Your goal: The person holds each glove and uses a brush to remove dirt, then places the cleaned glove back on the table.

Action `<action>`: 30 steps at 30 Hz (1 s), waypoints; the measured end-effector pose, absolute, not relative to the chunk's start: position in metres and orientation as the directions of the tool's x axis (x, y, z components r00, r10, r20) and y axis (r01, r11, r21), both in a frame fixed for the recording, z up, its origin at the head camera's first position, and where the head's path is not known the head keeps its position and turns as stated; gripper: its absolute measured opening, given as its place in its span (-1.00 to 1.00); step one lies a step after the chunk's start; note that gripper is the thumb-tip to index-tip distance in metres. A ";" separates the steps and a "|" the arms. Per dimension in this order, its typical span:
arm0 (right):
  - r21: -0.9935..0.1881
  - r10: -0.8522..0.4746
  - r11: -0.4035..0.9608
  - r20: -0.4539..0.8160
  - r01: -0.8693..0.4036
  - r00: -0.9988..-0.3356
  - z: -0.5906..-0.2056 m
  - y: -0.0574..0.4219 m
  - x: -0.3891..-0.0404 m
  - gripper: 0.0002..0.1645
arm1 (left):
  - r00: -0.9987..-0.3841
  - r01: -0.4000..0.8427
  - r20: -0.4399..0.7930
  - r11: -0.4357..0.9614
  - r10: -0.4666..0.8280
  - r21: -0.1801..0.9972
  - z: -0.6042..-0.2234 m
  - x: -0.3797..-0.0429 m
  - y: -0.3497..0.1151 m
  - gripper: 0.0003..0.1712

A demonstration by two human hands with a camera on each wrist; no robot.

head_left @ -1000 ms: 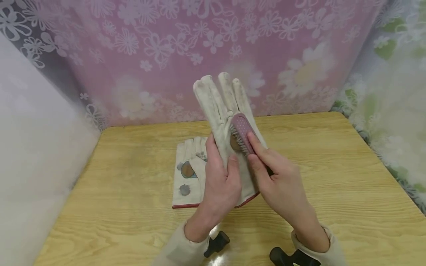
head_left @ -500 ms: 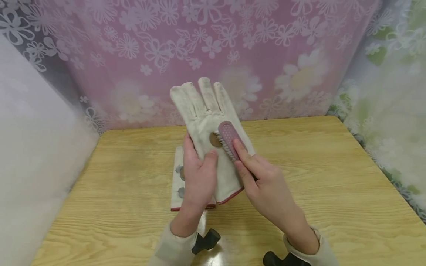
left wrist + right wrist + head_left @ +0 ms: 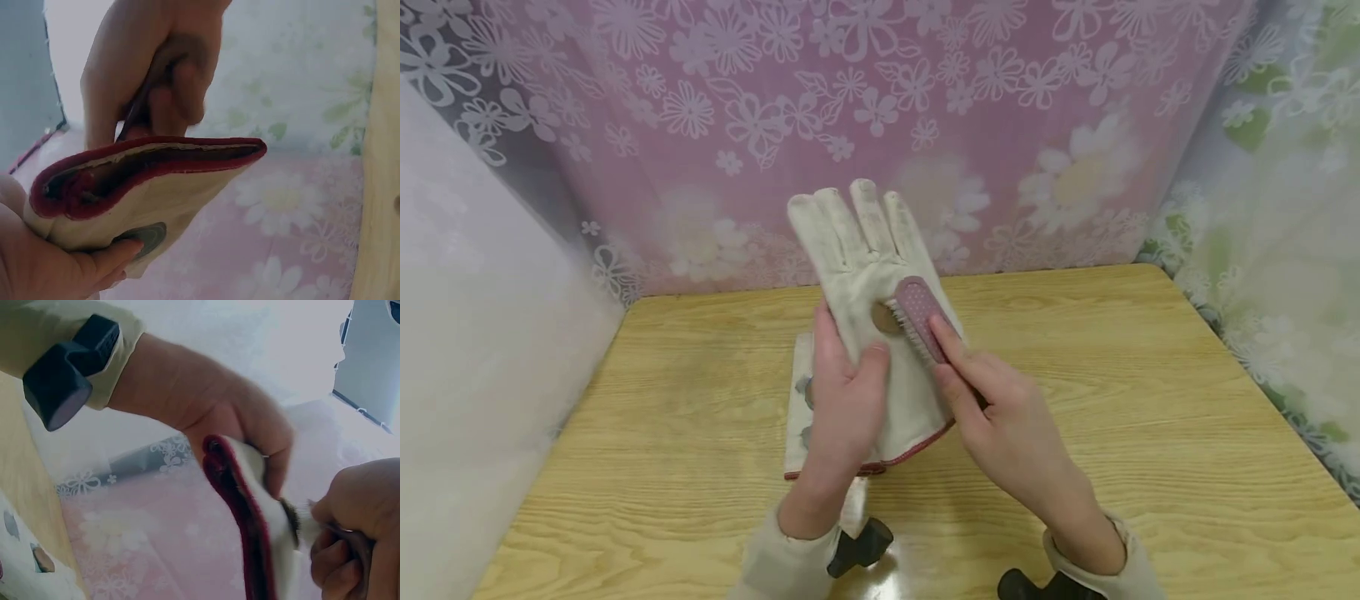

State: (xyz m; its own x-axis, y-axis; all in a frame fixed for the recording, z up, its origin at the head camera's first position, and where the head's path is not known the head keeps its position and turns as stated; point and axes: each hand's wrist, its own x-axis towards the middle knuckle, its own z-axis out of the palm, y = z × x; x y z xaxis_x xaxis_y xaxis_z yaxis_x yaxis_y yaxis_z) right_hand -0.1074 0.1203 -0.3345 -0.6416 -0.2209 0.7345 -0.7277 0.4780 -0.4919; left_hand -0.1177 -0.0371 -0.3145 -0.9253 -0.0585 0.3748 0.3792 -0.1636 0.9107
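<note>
Landmark: the off-white fabric glove with a red-bound cuff [image 3: 859, 292], held raised above the table [image 3: 685, 433], tilted, its fingers pointing up and away and its cuff toward the person.

Left hand [image 3: 848, 408]: the grip is closed on the left edge of the glove. The thumb lies on the front face, below a round brown spot [image 3: 886, 317]; the other fingers support the rear face, where the left wrist view shows fingertips at a round grey patch [image 3: 150, 237].

Right hand [image 3: 1011, 425]: the grip is clenched around the handle of a pink brush with white dots and pale bristles [image 3: 921, 310]. The index finger extends along the brush back. The brush is positioned over the right part of the glove's front face, bristles directed at the brown spot; blur in the right wrist view obscures the exact bristle contact.

Below the glove, to its left, a second off-white glove with grey patches [image 3: 797, 421] lies flat, partly covered by the left hand. Behind the glove hangs a pink curtain with white flowers [image 3: 850, 92].
</note>
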 end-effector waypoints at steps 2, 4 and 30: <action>-0.504 -0.175 0.441 0.763 -0.742 -0.622 -0.335 0.121 -0.112 -0.33 | -0.910 0.412 0.413 -0.058 0.018 0.909 -0.317 -0.111 -0.028 -0.26; -0.519 -0.133 0.412 0.779 -0.749 -0.613 -0.336 0.122 -0.115 -0.35 | -0.889 0.455 0.451 0.033 0.083 0.890 -0.319 -0.106 -0.019 -0.24; -0.452 -0.195 0.499 0.772 -0.739 -0.604 -0.339 0.123 -0.118 -0.32 | -0.983 -0.001 0.064 -0.357 0.171 0.934 -0.317 -0.121 -0.037 -0.27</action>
